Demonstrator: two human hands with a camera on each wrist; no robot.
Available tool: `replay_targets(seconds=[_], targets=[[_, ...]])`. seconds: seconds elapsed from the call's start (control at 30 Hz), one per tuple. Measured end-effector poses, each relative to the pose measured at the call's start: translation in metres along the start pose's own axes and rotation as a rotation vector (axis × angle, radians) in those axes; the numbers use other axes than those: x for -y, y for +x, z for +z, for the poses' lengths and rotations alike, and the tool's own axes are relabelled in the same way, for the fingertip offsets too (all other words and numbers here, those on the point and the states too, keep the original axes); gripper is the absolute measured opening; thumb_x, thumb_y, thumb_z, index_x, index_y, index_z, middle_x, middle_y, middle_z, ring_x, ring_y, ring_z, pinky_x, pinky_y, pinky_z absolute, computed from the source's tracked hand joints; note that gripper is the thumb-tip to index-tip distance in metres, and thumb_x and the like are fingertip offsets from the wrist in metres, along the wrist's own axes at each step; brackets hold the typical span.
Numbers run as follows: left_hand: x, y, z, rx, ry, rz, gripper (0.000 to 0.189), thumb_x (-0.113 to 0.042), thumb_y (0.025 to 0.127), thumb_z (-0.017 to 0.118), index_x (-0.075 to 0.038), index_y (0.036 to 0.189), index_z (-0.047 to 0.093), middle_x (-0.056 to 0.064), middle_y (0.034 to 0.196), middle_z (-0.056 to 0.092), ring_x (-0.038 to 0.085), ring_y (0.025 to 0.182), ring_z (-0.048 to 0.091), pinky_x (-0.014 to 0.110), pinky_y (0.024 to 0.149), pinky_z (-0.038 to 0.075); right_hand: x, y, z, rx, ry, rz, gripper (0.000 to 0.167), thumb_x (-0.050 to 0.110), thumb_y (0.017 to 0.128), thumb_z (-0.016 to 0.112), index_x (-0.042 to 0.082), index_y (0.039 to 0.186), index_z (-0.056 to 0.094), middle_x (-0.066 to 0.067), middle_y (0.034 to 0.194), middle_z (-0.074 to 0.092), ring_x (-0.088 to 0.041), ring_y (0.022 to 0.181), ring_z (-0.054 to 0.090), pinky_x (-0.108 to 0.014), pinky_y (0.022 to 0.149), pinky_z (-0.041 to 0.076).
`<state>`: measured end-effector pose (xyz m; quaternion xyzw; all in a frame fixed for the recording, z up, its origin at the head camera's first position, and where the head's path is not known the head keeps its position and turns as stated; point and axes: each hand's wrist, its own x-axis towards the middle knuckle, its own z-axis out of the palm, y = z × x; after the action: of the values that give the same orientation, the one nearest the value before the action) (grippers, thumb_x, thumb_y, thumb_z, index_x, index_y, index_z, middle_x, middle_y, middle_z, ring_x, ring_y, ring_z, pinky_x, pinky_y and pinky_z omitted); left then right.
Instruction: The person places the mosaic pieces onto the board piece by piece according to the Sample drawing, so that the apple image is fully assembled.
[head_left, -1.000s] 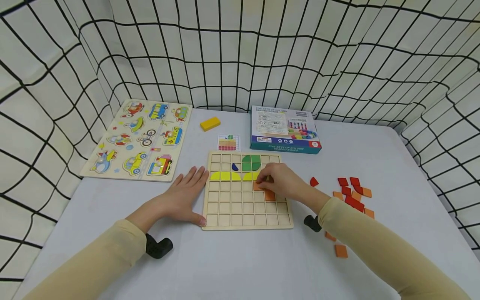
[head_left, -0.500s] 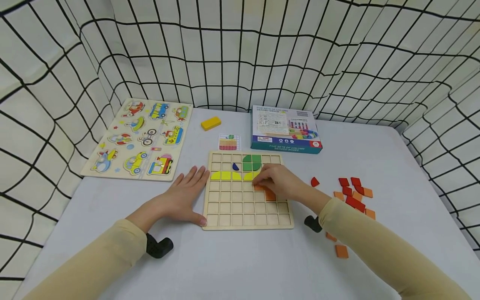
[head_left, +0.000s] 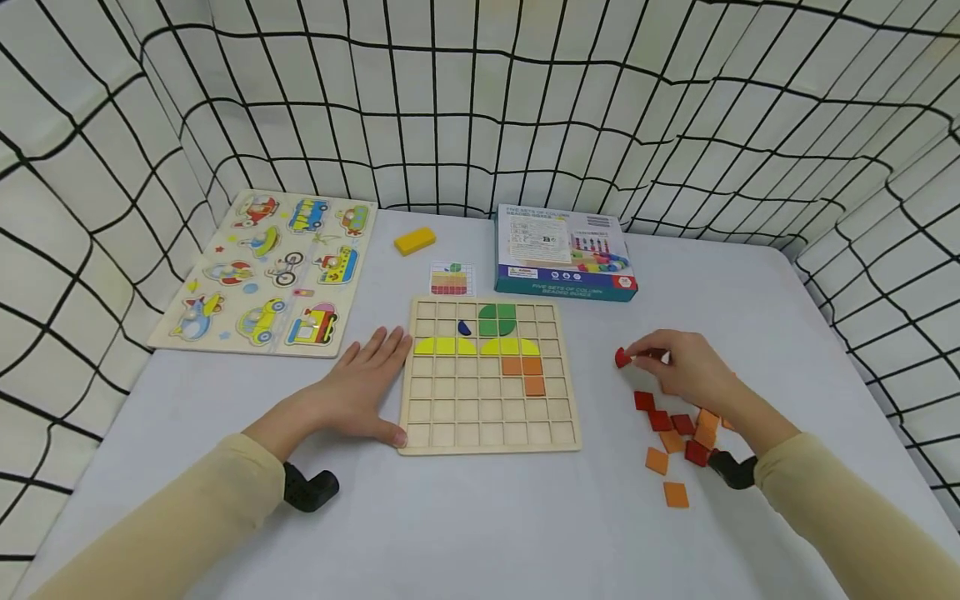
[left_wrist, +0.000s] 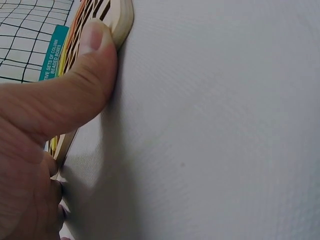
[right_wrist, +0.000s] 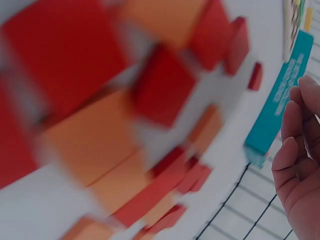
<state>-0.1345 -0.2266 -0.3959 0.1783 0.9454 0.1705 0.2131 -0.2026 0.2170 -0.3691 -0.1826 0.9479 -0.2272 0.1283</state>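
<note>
White tbl [head_left: 517,525], hands [head_left: 341,400] at grid bd [head_left: 465,412], red pc [head_left: 621,357]

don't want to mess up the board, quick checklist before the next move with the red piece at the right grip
1. Board braced: ok, left grip rests against its left edge.
2. Red piece secured: cannot tell, right grip is at it, but a firm pinch is not clear.
3. Three orange squares in cells: ok, they look seated.
4. Picture card in sight: ok, uncovered beyond the board.
5. Loose pieces sorted by colour: not ok, red and orange lie mixed.
</note>
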Motion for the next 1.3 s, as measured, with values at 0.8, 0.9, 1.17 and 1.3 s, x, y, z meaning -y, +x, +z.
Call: replay_targets(seconds=[0.8,0.9,1.17,1.3], targets=[[0.000,0.001,0.000,-0.005,0.004,0.001,0.133,-0.055,0.072,0.087,0.005,0.162,0.009,0.025,0.171,0.002,0.047,0.158,-0.005,0.069,0.123,0.001,-0.041,-0.034,0.000,-0.037,-0.062,0.047,0.016,0.008,0.090,0.077,0.008,0.104,0.070,-0.006,0.097,0.070,-0.023,0.092,0.061,-0.021,0.070,0.057],[0.000,0.000,-0.002,-0.004,0.003,-0.003,0.133,-0.055,0.072,0.087,0.005,0.162,0.009,0.025,0.171,0.002,0.047,0.158,-0.005,0.069,0.124,0.000,-0.027,-0.027,0.002,-0.066,-0.012,0.030,0.013,0.009,0.091,0.076,0.008,0.104,0.071,-0.006,0.096,0.072,-0.023,0.090,0.062,-0.017,0.067,0.054],[-0.001,-0.001,-0.003,-0.005,-0.007,0.007,0.133,-0.056,0.072,0.087,0.006,0.161,0.010,0.026,0.171,0.003,0.048,0.157,-0.004,0.070,0.123,0.001,0.046,0.015,0.034,-0.017,0.080,-0.069,0.010,0.013,0.091,0.078,0.014,0.101,0.075,-0.001,0.096,0.070,-0.019,0.093,0.060,-0.024,0.077,0.053],[-0.001,0.000,-0.001,-0.006,-0.006,0.008,0.132,-0.056,0.073,0.086,0.005,0.162,0.009,0.025,0.171,0.002,0.047,0.158,-0.005,0.069,0.124,0.001,0.080,0.033,0.048,0.050,0.119,-0.146,0.007,0.014,0.091,0.078,0.014,0.098,0.075,0.000,0.092,0.067,-0.017,0.089,0.057,-0.025,0.078,0.052]])
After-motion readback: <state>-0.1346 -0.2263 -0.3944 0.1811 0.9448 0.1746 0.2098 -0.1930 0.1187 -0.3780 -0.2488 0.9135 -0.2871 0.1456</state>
